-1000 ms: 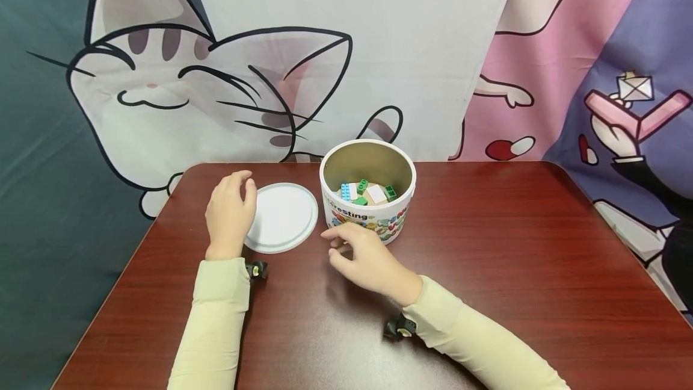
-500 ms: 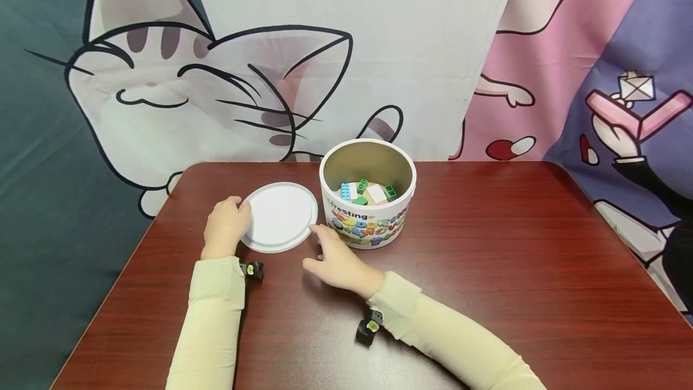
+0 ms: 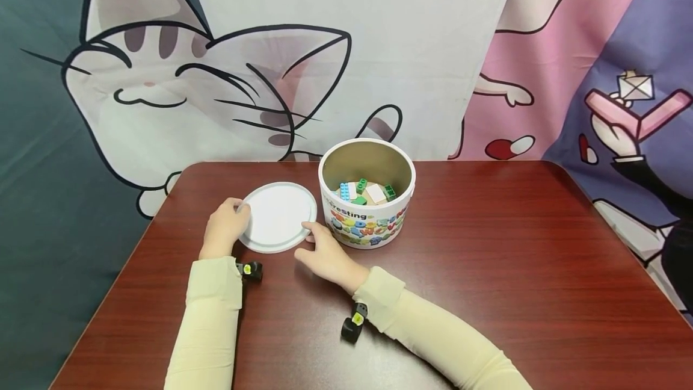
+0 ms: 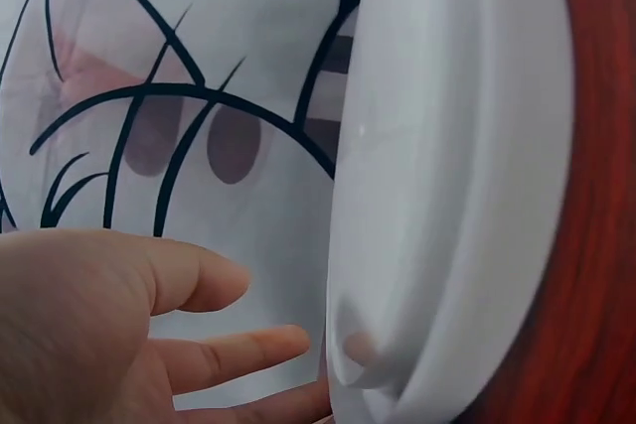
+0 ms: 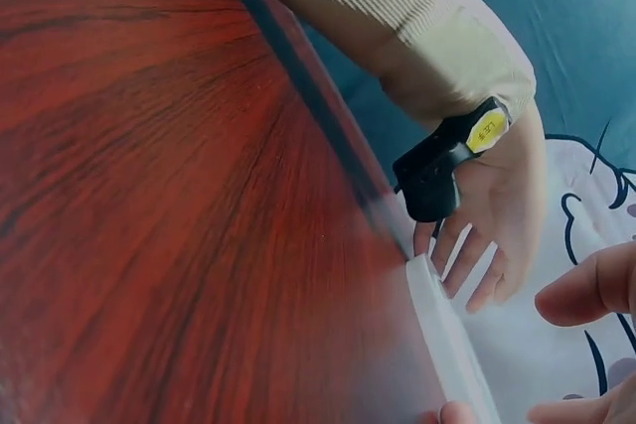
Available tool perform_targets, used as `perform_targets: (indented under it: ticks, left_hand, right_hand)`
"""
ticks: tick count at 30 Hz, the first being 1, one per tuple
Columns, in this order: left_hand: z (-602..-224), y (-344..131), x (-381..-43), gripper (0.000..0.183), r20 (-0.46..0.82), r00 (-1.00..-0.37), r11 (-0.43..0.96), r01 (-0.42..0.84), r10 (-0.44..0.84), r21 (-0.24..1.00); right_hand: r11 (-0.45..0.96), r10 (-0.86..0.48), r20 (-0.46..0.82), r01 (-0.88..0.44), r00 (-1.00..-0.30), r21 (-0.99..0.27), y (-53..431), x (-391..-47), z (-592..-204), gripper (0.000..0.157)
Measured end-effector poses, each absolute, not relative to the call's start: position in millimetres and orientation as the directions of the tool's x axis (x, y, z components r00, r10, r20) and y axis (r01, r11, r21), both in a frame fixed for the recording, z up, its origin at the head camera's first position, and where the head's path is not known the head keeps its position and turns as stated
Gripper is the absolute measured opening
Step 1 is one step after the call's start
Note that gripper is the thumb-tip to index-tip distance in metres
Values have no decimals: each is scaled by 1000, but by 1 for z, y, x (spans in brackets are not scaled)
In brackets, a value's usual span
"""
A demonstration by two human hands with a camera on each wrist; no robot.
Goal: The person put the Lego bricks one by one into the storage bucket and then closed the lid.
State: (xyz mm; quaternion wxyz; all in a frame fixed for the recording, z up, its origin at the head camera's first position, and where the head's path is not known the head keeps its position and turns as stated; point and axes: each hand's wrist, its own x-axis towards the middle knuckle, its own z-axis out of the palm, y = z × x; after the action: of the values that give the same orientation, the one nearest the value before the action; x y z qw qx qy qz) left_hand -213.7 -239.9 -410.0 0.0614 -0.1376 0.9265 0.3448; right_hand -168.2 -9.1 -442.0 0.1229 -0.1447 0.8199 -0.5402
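Note:
A round white lid [image 3: 278,216] lies flat on the table. At its left edge is my left hand [image 3: 224,227], its fingertips right at the rim; in the left wrist view the fingers [image 4: 238,359] reach out fairly straight beside the lid [image 4: 437,146]. My right hand [image 3: 330,260] is at the lid's lower right rim, index finger extended over the edge and thumb held apart. The right wrist view has a fingertip [image 5: 457,413] against the lid's side. Just right of the lid stands an uncovered white bucket [image 3: 368,221] with colourful print.
Inside the bucket are several toy building bricks [image 3: 373,193], green, white, blue and tan. The brown wooden table [image 3: 487,245] extends to the right and front. Behind it hangs a cartoon-printed cloth [image 3: 422,65]. Each wrist wears a black camera [image 3: 353,325].
My left hand has come down to the lid's left edge. My right hand has moved left from in front of the bucket to the lid's right rim. Lid and bucket stay put.

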Motion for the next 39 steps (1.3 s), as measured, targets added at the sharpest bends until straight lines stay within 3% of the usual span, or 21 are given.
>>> perform_targets:
  ticks: [12,20,25,34,39]
  left_hand:
    - [-398,-246,-211,48,-89,-951,663,-272,-296,698]
    - [-385,-250,-207,46,-49,-957,619,-224,-287,752]
    - [-373,-244,-202,44,36,-969,623,-129,-245,771]
    - [-350,-220,-191,31,213,-948,638,14,-236,770]
    - [-345,-210,-188,31,276,-922,631,47,-270,775]
  right_hand:
    - [394,-394,-69,-101,-916,-913,-1,-171,-438,49]
    - [474,-463,-3,-245,-886,-846,4,-167,-433,39]
    - [616,-465,49,-363,-884,-699,6,-157,-422,35]
    - [633,-514,360,-627,-779,-454,6,-142,-407,22]
    - [571,-467,505,-684,-726,-454,10,-143,-398,17]
